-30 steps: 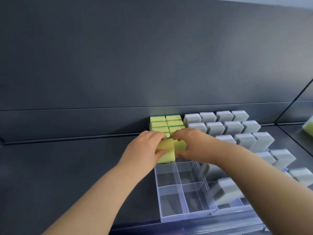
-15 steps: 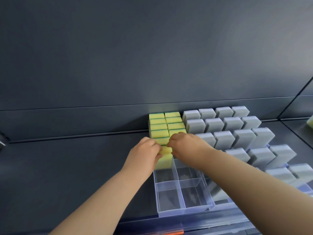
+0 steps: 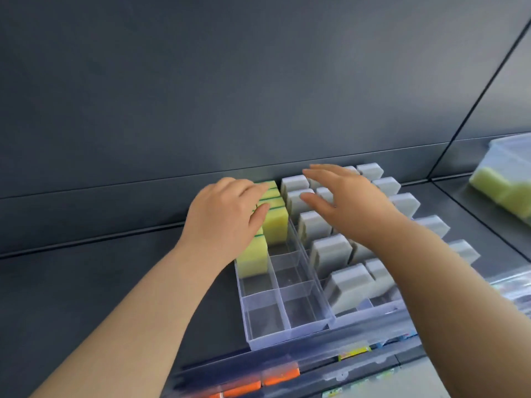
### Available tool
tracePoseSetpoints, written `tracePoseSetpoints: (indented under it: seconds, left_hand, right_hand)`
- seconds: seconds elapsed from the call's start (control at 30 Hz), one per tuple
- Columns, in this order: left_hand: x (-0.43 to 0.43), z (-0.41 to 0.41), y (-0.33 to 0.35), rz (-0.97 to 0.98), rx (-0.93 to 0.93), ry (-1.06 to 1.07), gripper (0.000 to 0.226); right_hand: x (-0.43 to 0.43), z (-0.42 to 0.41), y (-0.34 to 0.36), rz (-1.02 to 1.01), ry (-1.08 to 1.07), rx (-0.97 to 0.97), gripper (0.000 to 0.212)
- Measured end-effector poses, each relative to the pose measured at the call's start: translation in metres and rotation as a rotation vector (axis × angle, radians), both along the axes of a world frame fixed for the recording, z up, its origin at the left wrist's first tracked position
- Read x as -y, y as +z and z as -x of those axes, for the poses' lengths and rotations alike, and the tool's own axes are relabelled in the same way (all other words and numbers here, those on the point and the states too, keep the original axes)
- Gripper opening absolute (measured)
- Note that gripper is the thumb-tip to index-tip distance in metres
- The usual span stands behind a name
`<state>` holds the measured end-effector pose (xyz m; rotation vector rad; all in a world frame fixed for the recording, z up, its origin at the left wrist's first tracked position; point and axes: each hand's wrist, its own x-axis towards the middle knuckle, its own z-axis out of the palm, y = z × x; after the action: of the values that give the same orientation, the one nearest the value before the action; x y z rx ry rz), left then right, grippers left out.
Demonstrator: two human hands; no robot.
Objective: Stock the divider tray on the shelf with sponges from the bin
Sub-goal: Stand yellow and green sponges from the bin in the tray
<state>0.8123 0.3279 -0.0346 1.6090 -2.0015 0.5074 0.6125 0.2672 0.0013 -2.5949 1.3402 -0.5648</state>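
Head view: my left grip point(image 3: 224, 222) presses flat-fingered on the yellow sponges point(image 3: 277, 228); my right grip point(image 3: 344, 202) hovers spread, empty. I'd seat them square in the divider tray point(image 3: 290, 333).

Yellow, green-edged sponges point(image 3: 275, 228); grey sponges point(image 3: 330, 254); clear tray point(image 3: 287, 328).

Shop: dark shelf point(image 3: 86, 282), label strip point(image 3: 316, 366) on edge, stocked divider tray point(image 3: 287, 334).

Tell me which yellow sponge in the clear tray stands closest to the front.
The yellow sponge partly hidden by the left hand, on the left; every other one stands further back.
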Motion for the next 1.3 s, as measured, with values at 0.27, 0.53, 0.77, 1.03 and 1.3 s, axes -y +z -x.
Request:
tracePoseSetpoints:
  seconds: [0.27,0.53,0.77,1.03,1.3]
  left_hand:
    - [-0.016,0.168,0.033,0.076,-0.025,-0.231,0.037]
    - [-0.036,0.384,-0.025,-0.074,-0.120,-0.411,0.040]
    - [-0.045,0.475,-0.122,-0.403,0.077,-0.364,0.043]
    - [0.032,0.555,-0.098,-0.300,0.037,-0.403,0.043]
    - [0.188,0.617,-0.028,0.021,-0.282,-0.362,0.038]
  right_hand:
    - [-0.048,0.180,0.022,0.103,-0.242,0.146,0.048]
    - [-0.120,0.397,-0.050,-0.181,-0.523,0.131,0.044]
    - [-0.161,0.488,-0.150,-0.556,-0.635,-0.044,0.046]
    - [-0.088,0.576,-0.135,-0.375,-0.648,-0.008,0.047]
    - [0.046,0.692,-0.043,-0.142,-0.690,-0.053,0.051]
